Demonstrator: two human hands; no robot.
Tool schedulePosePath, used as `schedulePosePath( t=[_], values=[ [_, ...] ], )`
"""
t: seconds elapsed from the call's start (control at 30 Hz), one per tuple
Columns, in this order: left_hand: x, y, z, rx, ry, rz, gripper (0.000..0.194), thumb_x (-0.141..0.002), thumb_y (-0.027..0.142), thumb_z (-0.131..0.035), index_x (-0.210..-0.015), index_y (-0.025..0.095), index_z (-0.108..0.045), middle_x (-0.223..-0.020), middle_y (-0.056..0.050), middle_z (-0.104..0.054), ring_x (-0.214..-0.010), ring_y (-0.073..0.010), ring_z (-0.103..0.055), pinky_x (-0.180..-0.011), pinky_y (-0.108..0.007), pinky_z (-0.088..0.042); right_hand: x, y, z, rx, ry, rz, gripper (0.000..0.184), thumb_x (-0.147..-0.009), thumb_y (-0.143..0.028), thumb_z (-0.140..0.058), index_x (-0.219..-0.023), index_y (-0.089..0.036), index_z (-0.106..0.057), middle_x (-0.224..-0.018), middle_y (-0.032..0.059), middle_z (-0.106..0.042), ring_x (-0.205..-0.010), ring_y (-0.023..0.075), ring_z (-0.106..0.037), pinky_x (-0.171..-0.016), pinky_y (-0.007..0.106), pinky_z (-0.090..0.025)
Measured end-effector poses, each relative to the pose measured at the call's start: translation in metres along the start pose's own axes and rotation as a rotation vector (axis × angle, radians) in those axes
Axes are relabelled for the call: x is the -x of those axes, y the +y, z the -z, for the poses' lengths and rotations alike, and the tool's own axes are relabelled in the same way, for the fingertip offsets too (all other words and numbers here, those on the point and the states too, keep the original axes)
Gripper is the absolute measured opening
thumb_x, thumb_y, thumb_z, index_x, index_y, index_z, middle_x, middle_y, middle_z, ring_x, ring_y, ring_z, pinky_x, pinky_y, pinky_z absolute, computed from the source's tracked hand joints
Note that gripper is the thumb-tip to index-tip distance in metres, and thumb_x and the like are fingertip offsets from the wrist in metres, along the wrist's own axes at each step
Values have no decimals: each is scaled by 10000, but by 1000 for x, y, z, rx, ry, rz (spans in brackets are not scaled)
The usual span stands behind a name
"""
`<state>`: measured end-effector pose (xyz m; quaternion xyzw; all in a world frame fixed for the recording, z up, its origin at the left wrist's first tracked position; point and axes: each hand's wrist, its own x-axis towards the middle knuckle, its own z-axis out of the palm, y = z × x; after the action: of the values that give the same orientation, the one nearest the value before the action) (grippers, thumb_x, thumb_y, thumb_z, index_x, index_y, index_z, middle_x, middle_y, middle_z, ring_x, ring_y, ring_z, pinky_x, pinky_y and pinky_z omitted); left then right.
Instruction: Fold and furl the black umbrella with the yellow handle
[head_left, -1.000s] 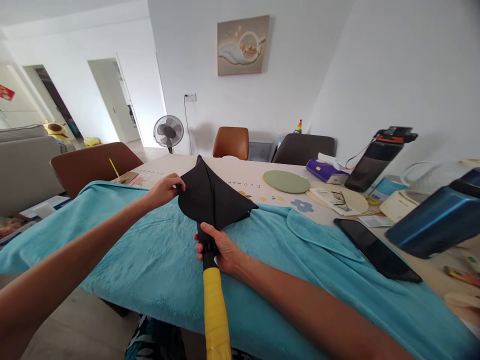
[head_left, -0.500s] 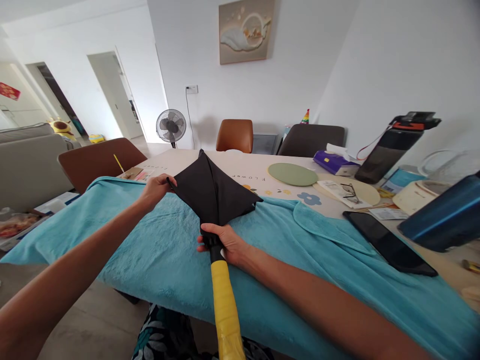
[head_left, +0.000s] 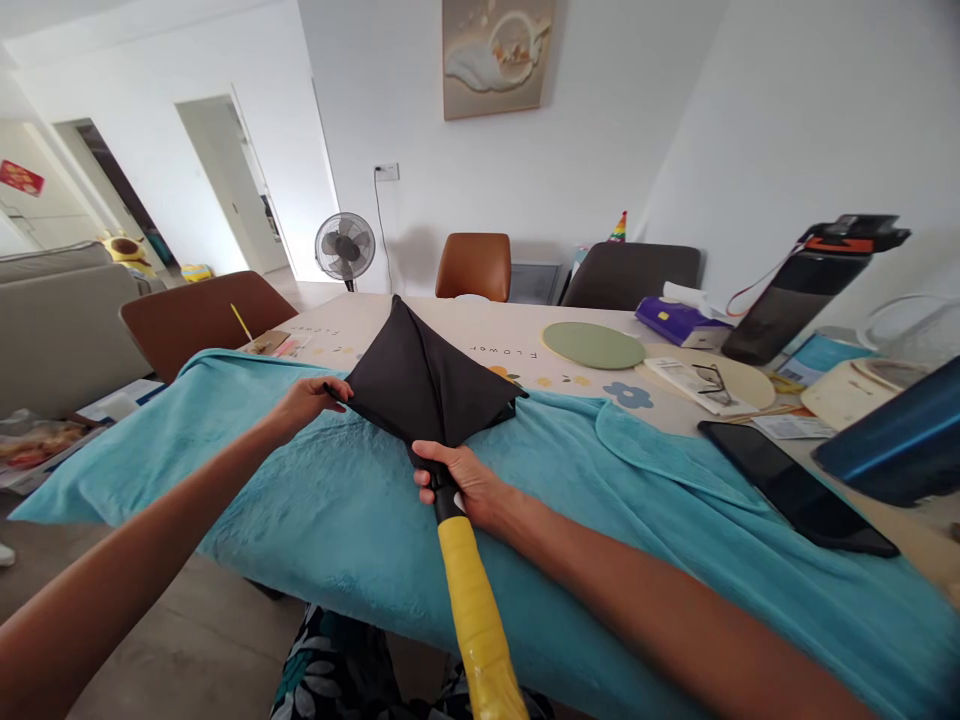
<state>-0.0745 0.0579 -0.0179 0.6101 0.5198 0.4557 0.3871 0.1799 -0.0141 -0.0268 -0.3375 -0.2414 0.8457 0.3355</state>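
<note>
A black folded umbrella (head_left: 424,385) with a yellow handle (head_left: 472,610) lies over a teal fleece blanket (head_left: 337,500) on the table. My right hand (head_left: 461,480) is wrapped round the umbrella's shaft just above the yellow handle. My left hand (head_left: 307,400) pinches a rib tip at the left corner of the black canopy, holding the fabric spread out sideways. The canopy's point faces away from me.
A black phone (head_left: 795,490) lies on the blanket's right edge. A blue bottle (head_left: 892,440), a dark flask (head_left: 810,290), glasses on papers (head_left: 709,380), a green mat (head_left: 592,345) and a tissue pack (head_left: 679,320) crowd the right. Brown chairs (head_left: 202,315) stand round the table.
My left hand has drawn the canopy corner a little further left and lower. The umbrella and my right hand have drifted slightly right as my head turned.
</note>
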Motion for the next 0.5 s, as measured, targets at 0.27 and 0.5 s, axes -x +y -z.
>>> schedulePosePath(
  t=[0.27,0.5],
  values=[
    [7,-13,1,24,22,52,204,-551,334,-693,-643,167,-619,-828,-46,-631,-788,-177,-575,-672,-307,-509,2,-5,1,-18,-45,-94,205,-821,-312,-525,-704,-172,-430,-546,-16,-489,-407,80,-450,-346,178,-389],
    [6,-27,10,-149,27,-28,135,-568,257,-602,-681,190,-635,-859,-39,-658,-820,-198,-589,-736,-320,-480,-1,0,2,53,-7,-10,210,-772,-230,-567,-655,-177,-401,-492,-22,-483,-396,78,-457,-361,169,-402]
  ],
)
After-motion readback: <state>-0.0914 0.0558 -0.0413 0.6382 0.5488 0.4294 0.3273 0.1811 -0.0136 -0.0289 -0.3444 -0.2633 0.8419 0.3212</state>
